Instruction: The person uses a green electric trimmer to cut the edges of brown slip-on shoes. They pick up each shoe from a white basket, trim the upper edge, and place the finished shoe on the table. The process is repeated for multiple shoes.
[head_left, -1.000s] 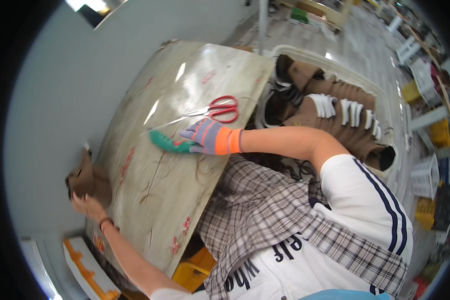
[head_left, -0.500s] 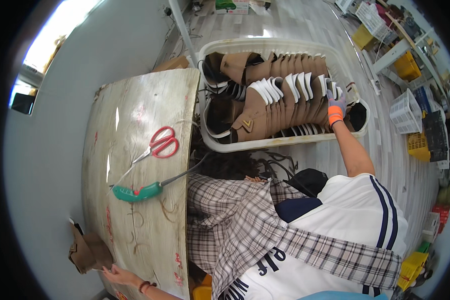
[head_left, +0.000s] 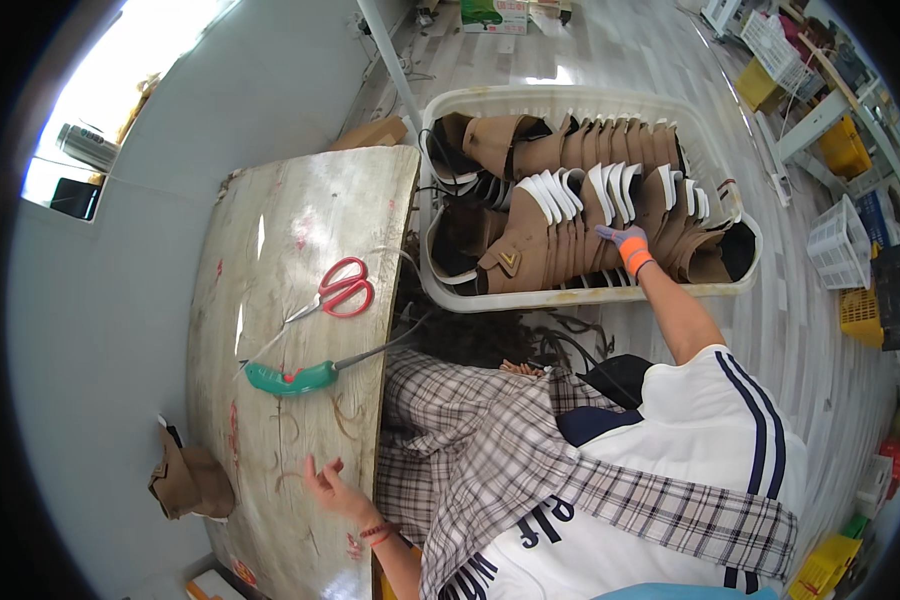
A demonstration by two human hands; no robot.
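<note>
Biggest thing here's the pale wood-look surface (head_left: 320, 210) w/ small red flower prints, taking up the left side of the scene. Off its far right corner, on the floor, there's a big off-white plastic tub (head_left: 590, 297) w/ rounded corners.

Tub's got 2 rows of brown uppers (shoe or boot, IMO): a far row (head_left: 560, 150) and a near row (head_left: 535, 235), pieces packed tight, one against the next. Near row has white lining edges sticking up + a gold V-shaped trim on its leftmost piece.

Back on the surface, approx. mid, lies a green curved-handle tool (head_left: 290, 378) w/ a bit of red on it; its thick grey cord (head_left: 362, 356) runs off the right edge. Red-handled metal scissors (head_left: 327, 291) lie just beyond it, far side, blades pointing left & near.

One single brown upper (head_left: 192, 480) sits at the surface's left edge by the wall; can't tell if it's actually resting on it.

Right hand (head_left: 625, 243), in a grey-purple glove w/ orange cuff, touches the near row approx. mid-tub. Can't tell if it's gripping anything tbh.

Left hand (head_left: 337, 492) is bare, fingers loosely spread, over the near right part of the surface. Smallest: reddish-brown bead bracelet (head_left: 380, 530) on that wrist.
</note>
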